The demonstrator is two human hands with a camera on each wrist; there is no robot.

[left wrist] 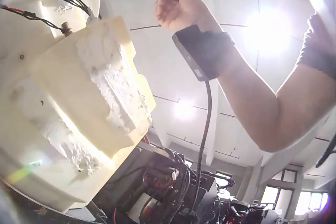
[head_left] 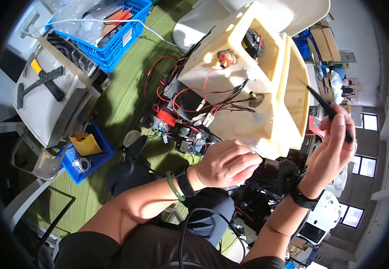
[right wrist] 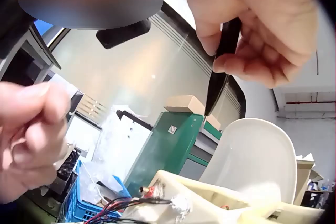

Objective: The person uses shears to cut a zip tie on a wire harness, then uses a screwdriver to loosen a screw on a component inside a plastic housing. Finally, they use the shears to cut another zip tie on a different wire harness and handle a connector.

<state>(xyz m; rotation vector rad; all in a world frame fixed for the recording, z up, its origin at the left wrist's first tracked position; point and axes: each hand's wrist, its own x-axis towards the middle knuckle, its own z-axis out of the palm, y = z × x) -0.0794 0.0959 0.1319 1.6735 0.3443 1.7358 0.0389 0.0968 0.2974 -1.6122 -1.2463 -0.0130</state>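
Note:
Black tapered tweezers (head_left: 324,107) are pinched between the thumb and fingers of my right hand (head_left: 333,145), raised to the right of a cream-coloured moulded shell (head_left: 266,127). In the right wrist view the thin tip of the tweezers (right wrist: 214,90) points down, away from the shell. My left hand (head_left: 228,165) is curled near the shell's lower edge, thumb and fingertips drawn together; nothing shows in it. Red and black wires (head_left: 223,96) with white connectors run across the shell, past brass fittings (head_left: 253,96). Whitish rough patches (left wrist: 113,85) mark its surface.
A blue crate (head_left: 109,54) with plastic bags stands at the upper left. Nearby, a hammer (head_left: 42,80) lies on a grey-white housing. A small blue bin (head_left: 107,154) is on the green floor. A white chair (right wrist: 257,155) stands behind the shell. Dark cabled machinery (left wrist: 163,182) sits alongside.

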